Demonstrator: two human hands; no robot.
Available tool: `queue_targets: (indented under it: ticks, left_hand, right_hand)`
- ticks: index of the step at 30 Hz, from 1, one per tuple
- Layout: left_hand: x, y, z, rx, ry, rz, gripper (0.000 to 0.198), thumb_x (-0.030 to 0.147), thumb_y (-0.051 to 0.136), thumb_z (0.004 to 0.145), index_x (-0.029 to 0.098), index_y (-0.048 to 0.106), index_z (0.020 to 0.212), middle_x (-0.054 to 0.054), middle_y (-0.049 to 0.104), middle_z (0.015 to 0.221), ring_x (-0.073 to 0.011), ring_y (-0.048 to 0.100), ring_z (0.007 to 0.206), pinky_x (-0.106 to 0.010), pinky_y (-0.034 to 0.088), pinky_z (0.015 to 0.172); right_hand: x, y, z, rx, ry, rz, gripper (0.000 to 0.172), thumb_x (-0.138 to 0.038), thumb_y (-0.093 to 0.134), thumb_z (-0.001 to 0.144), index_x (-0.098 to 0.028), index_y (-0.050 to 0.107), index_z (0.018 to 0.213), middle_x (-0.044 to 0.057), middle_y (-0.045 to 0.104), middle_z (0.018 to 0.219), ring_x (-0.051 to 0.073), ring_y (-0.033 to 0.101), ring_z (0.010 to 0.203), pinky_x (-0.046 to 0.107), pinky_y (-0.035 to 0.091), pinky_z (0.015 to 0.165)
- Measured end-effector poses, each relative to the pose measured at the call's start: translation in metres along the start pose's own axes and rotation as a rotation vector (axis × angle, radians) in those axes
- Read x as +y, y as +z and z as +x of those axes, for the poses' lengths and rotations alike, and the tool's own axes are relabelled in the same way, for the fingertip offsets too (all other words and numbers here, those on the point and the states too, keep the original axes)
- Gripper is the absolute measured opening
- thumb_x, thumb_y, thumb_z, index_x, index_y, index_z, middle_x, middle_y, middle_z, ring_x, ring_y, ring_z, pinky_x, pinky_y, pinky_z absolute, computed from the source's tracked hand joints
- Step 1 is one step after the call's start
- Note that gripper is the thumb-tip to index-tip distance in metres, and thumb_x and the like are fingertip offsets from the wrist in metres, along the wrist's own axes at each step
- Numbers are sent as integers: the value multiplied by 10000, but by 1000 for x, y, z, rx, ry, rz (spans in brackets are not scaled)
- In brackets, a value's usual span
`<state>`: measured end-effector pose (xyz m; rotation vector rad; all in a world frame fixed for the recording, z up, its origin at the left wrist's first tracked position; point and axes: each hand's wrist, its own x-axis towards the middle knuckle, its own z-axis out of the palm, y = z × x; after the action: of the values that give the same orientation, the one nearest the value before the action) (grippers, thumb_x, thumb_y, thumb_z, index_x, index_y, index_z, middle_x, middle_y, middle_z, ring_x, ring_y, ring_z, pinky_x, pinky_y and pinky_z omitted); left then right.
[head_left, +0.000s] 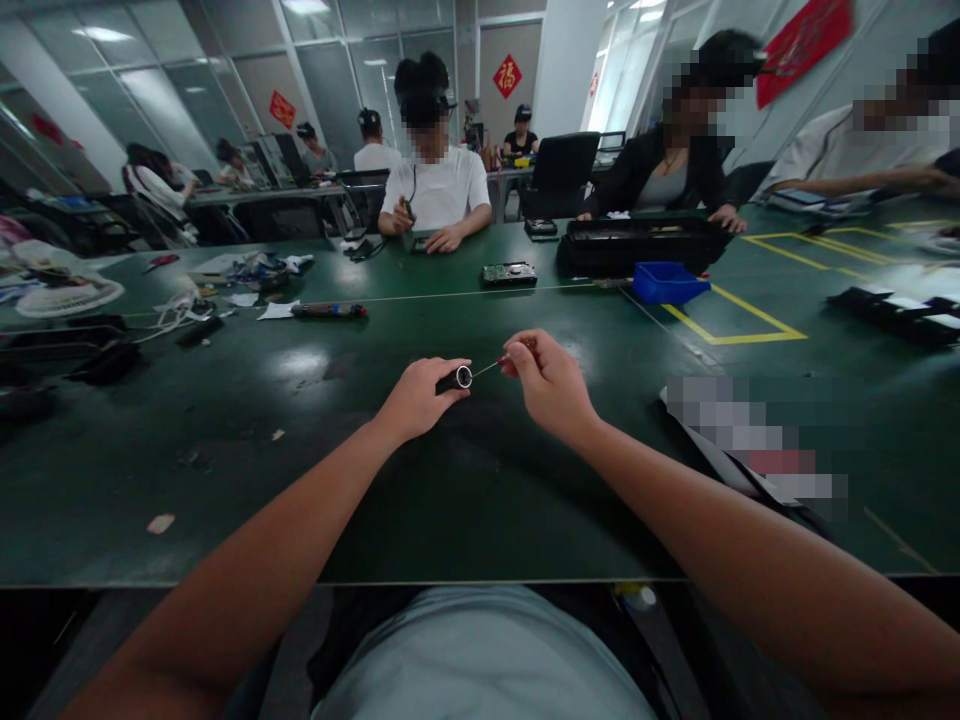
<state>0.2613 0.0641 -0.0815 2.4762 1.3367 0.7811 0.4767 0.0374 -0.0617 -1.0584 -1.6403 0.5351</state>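
Observation:
My left hand (416, 398) is closed round a small black cylinder (457, 379) with a silver ring at its open end, held just above the green table (225, 440). My right hand (547, 380) pinches a small screwdriver (501, 362) with a reddish handle. Its thin metal shaft points left, with the tip at the cylinder's open end. Both hands are near the middle of the table, close to each other.
A blue bin (666, 282) and a long black device (637, 243) lie beyond to the right, near yellow tape lines (750, 325). A circuit board (509, 273) and a marker-like tool (328, 311) lie farther out. Clutter sits at the left. Several people sit opposite.

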Motion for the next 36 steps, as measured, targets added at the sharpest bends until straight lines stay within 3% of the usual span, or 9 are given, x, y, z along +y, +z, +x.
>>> queue_targets:
  ticks: [18,24,31,36]
  left_hand:
    - [1,1,-1,-17,-36,-35,436,333,671,881,254,605,1304,-57,680,1145,-245,592,1045,-414,445,937]
    - [2,1,-1,-17,-30,-30,422,316,700,860,255,631,1272,-47,690,1074,-235,596,988,-400,451,917]
    - [0,1,-2,-6,-43,-22,424,309,686,866,250,625,1281,-55,685,1085,-238,598,996,-409,455,916]
    - [-4,3,-2,-17,-24,-22,411,313,682,869,257,629,1273,-51,687,1101,-240,602,1004,-412,452,919]
  right_hand:
    - [-3,1,1,45,70,83,203,-383,474,972,-214,581,941,28,698,813,165,661,734,329,507,708]
    - [-9,-5,1,23,72,-135,356,-513,619,888,-220,575,690,-20,605,555,135,541,522,290,395,563]
    - [-5,-4,-1,-50,-30,-120,168,-306,487,947,-220,630,970,9,663,750,167,608,663,307,424,636]
    - [-5,-5,1,-85,23,-122,351,-422,405,997,-216,670,893,-2,611,611,179,607,620,316,420,641]
